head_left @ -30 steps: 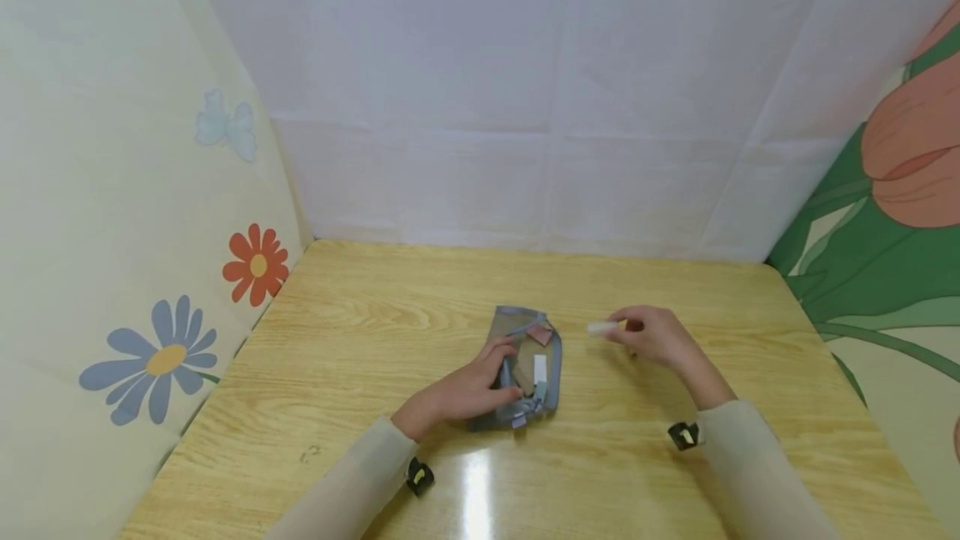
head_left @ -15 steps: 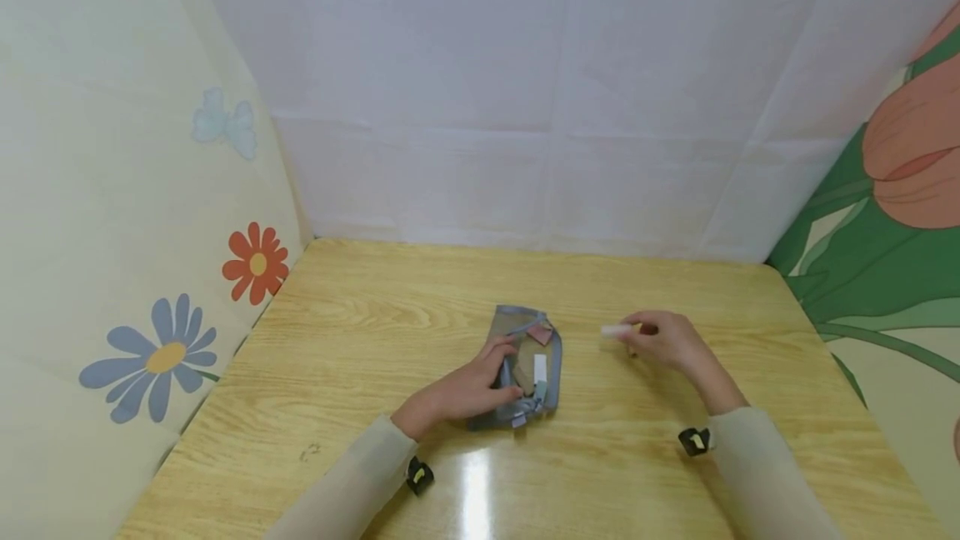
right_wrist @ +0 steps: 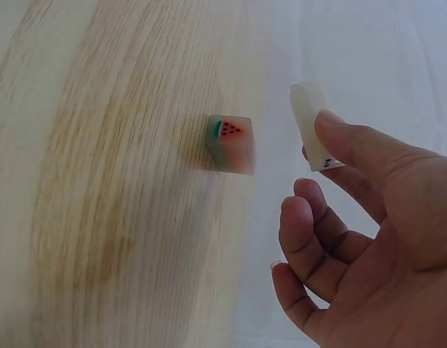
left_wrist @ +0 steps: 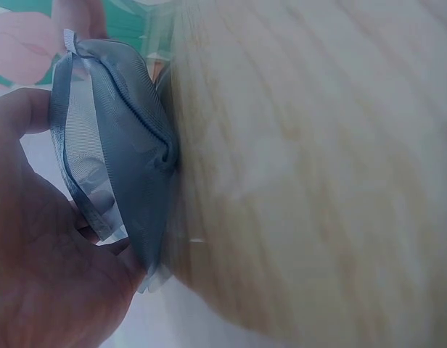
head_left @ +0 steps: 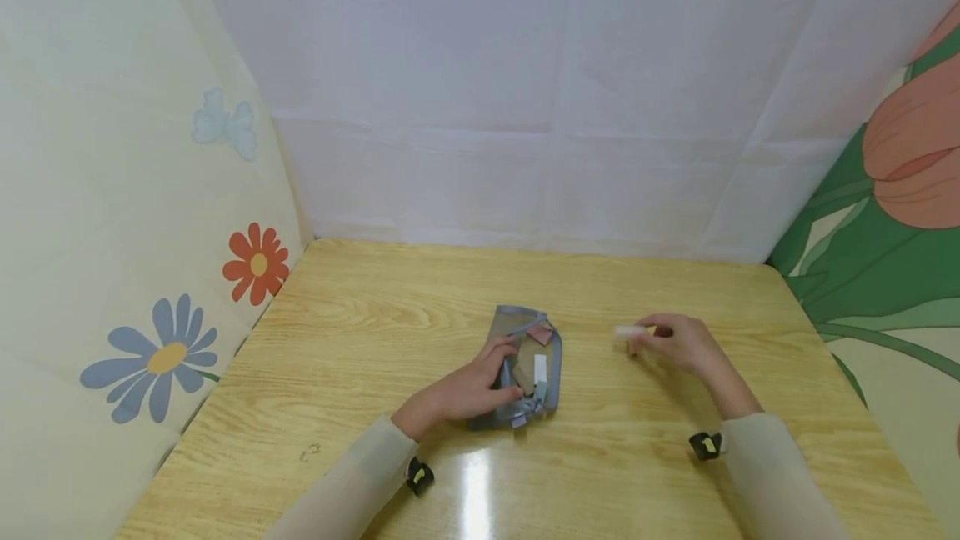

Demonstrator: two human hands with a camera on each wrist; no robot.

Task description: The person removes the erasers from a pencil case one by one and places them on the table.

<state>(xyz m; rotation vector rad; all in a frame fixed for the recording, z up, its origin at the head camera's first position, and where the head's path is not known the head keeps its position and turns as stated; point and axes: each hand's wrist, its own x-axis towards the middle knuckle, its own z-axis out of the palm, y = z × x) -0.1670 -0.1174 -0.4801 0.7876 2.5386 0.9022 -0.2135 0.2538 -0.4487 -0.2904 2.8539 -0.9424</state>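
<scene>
A smooth, pale, oblong block [right_wrist: 309, 127] is pinched between thumb and fingertips of the right hand [head_left: 682, 346], to the right of a grey mesh pouch [left_wrist: 136, 167]; a squarish block [right_wrist: 231, 145] (a watermelon slice on one face) sits near that hand. The left hand [head_left: 465, 390] grips the limp, zip-edged pouch on the glossy wood-grain table [head_left: 360, 390]. Behind hangs a creased white cloth [head_left: 450, 90], with flower-printed sheets [head_left: 67, 207] at both sides.

Table [head_left: 360, 332]: yellowish, wood-grained
Back sheet [head_left: 442, 65]: pale, creased
Left wall [head_left: 82, 215]: butterfly [head_left: 242, 132], red flower [head_left: 258, 264], blue flower [head_left: 166, 358]
Right wall [head_left: 911, 415]: pink tulip [head_left: 917, 136]
</scene>
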